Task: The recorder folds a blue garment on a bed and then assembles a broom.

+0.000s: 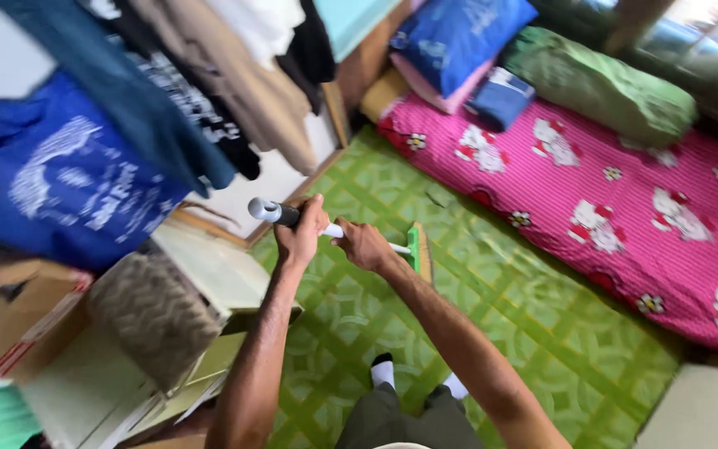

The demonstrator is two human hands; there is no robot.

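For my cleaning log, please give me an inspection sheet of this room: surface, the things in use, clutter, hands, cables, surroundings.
Surface: green patterned floor, a small dark scrap near the mattress.
Things in use: broom with white handle, green head on the floor.
Clutter: cardboard boxes and a grey roll at the left.
Hands: left hand grips the handle's top end; right hand grips lower down.
Cables: nothing seen.
Surroundings: pink mattress with pillows; hanging clothes; blue bag.

This is a bedroom in a home. Beyond the right hand (362,244) lies a pink mattress (592,199) with pillows (459,37). Clothes (209,75) hang above the left hand (302,235).
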